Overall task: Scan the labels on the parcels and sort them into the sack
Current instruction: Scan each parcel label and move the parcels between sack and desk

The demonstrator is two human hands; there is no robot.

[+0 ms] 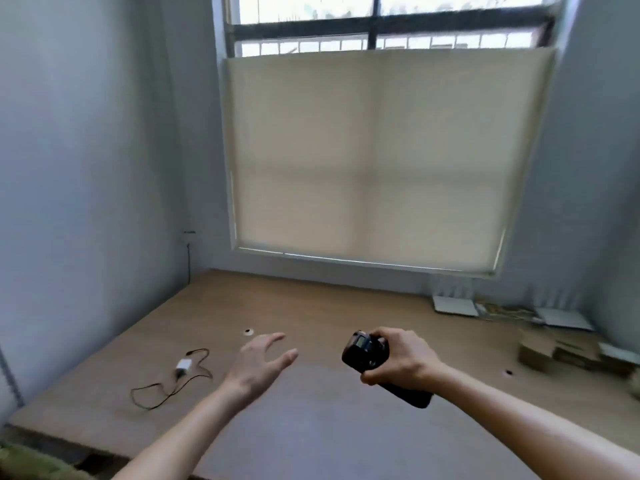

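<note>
Black scanner [372, 355] sits gripped in the right hand [401, 358], its fingers curled round the body, small screen facing up. The left hand [258, 365] hovers over the brown table [311, 306] with fingers spread wide, holding nothing. Blurred parcels [550, 353] lie far right on the table, well apart from both hands; no sack is clearly in view. Risk, as I judge it: the long sideways reach could miss a label or nudge the stack, and the loose cable [173, 379] could snag.

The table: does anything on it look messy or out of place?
Somewhat. A loose black cable with a white adapter sprawls on the table at the left, and cardboard boxes lie jumbled at the right edge. Nothing looks spilled.
</note>
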